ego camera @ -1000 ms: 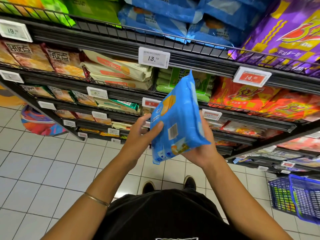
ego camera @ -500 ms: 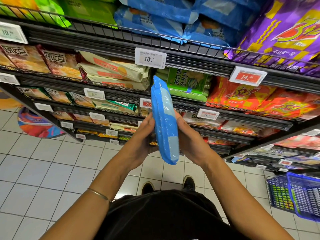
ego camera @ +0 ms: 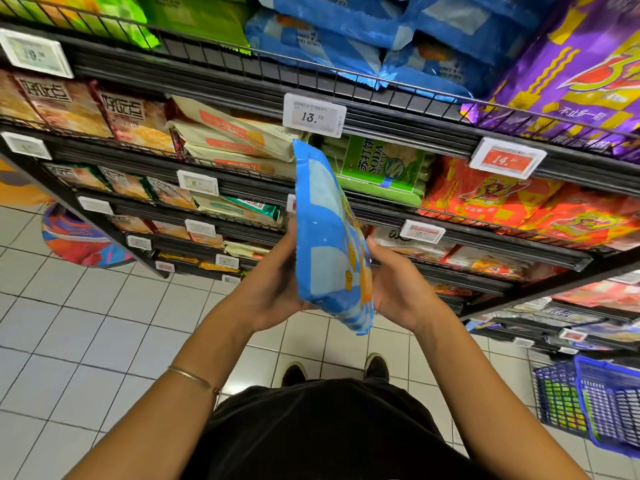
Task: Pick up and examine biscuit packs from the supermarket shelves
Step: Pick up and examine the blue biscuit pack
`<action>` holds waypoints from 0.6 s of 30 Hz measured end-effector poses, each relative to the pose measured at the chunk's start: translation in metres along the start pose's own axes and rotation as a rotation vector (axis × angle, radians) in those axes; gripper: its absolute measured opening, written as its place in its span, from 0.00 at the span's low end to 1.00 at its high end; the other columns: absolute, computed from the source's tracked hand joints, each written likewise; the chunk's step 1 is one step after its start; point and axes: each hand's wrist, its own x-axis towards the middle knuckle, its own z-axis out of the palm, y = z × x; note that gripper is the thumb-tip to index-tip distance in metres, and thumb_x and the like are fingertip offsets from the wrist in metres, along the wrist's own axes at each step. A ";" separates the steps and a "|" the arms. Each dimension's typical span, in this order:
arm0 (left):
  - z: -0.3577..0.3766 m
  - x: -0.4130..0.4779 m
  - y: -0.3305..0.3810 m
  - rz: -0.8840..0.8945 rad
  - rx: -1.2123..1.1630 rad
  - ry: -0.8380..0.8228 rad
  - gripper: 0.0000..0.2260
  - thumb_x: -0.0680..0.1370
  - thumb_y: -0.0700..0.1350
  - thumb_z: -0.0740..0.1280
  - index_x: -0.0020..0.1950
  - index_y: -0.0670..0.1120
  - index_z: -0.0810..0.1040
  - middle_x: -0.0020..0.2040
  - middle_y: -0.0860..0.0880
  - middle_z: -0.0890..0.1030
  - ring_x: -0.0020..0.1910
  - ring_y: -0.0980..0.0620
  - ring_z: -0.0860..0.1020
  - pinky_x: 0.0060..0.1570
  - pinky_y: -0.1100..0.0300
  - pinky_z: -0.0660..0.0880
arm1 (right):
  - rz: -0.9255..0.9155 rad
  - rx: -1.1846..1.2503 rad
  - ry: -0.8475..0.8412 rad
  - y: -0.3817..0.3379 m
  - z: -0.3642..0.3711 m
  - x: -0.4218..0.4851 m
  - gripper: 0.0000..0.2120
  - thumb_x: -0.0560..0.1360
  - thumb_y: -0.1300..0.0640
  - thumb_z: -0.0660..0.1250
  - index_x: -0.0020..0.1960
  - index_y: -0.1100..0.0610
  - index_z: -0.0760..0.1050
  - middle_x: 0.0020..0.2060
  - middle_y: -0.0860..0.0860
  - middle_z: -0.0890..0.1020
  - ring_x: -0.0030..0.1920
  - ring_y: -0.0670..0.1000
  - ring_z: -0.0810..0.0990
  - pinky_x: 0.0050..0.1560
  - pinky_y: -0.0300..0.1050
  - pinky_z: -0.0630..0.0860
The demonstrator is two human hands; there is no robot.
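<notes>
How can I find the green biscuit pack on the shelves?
Look at the black wire shelves and find the white price tag reading 13.70. Right below it, behind the top of the blue pack, lies the green pack. Its neighbours are cream packs on the left and orange-red packs on the right; only it says SODA.

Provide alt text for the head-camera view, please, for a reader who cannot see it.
A person holds a blue biscuit pack upright, nearly edge-on, between the left hand and right hand, before supermarket shelves of snack packs with price tags. A blue basket stands on the tiled floor, lower right.
</notes>
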 end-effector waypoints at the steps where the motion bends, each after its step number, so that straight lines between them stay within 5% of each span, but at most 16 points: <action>1: 0.002 -0.001 0.003 0.001 0.116 0.024 0.30 0.79 0.70 0.53 0.67 0.56 0.83 0.68 0.48 0.82 0.66 0.46 0.82 0.62 0.46 0.80 | 0.000 0.000 -0.008 0.002 0.000 0.000 0.26 0.78 0.49 0.67 0.73 0.61 0.75 0.62 0.60 0.83 0.59 0.60 0.83 0.59 0.57 0.82; 4: 0.004 -0.005 0.010 -0.008 0.288 -0.031 0.38 0.70 0.77 0.61 0.73 0.56 0.77 0.71 0.48 0.80 0.70 0.45 0.78 0.71 0.35 0.71 | -0.012 -0.031 0.003 0.009 0.000 0.000 0.28 0.80 0.52 0.66 0.75 0.63 0.70 0.63 0.60 0.81 0.58 0.59 0.83 0.53 0.53 0.83; 6: -0.001 -0.011 0.014 0.041 0.324 -0.034 0.36 0.70 0.77 0.64 0.72 0.60 0.77 0.70 0.50 0.80 0.70 0.46 0.78 0.70 0.32 0.71 | -0.051 -0.034 0.021 0.009 -0.002 -0.001 0.26 0.79 0.54 0.67 0.74 0.63 0.71 0.62 0.60 0.82 0.56 0.59 0.83 0.52 0.51 0.83; 9: -0.022 -0.019 0.019 0.090 0.088 -0.059 0.32 0.77 0.72 0.61 0.74 0.55 0.76 0.74 0.44 0.77 0.74 0.38 0.74 0.68 0.34 0.74 | -0.148 -0.065 0.111 0.007 -0.008 -0.002 0.23 0.74 0.56 0.71 0.67 0.60 0.76 0.57 0.57 0.86 0.56 0.59 0.85 0.52 0.52 0.84; 11: -0.028 -0.025 0.018 0.070 -0.038 -0.087 0.36 0.72 0.72 0.69 0.73 0.52 0.78 0.73 0.43 0.78 0.71 0.39 0.77 0.62 0.41 0.79 | -0.191 -0.092 0.170 0.007 -0.012 -0.004 0.21 0.75 0.58 0.71 0.67 0.60 0.75 0.60 0.59 0.85 0.61 0.63 0.83 0.61 0.61 0.81; 13: -0.032 -0.024 0.012 0.093 0.044 0.044 0.33 0.70 0.63 0.78 0.71 0.50 0.80 0.69 0.42 0.81 0.64 0.41 0.82 0.53 0.46 0.83 | -0.208 -0.094 0.209 0.007 -0.015 -0.007 0.20 0.79 0.59 0.69 0.69 0.59 0.73 0.63 0.60 0.83 0.64 0.64 0.81 0.65 0.68 0.75; 15: -0.035 -0.022 0.005 0.144 0.141 0.166 0.26 0.75 0.53 0.73 0.71 0.46 0.77 0.65 0.41 0.83 0.60 0.41 0.84 0.49 0.49 0.84 | -0.225 -0.099 0.238 0.006 -0.015 -0.011 0.17 0.78 0.58 0.70 0.67 0.58 0.76 0.62 0.59 0.84 0.61 0.65 0.81 0.63 0.68 0.73; 18: -0.041 -0.024 -0.003 0.139 0.168 0.243 0.24 0.79 0.52 0.71 0.73 0.44 0.76 0.63 0.40 0.84 0.61 0.37 0.83 0.51 0.45 0.84 | -0.239 -0.131 0.252 0.007 -0.015 -0.019 0.13 0.73 0.53 0.71 0.57 0.52 0.81 0.54 0.54 0.86 0.52 0.59 0.83 0.56 0.63 0.74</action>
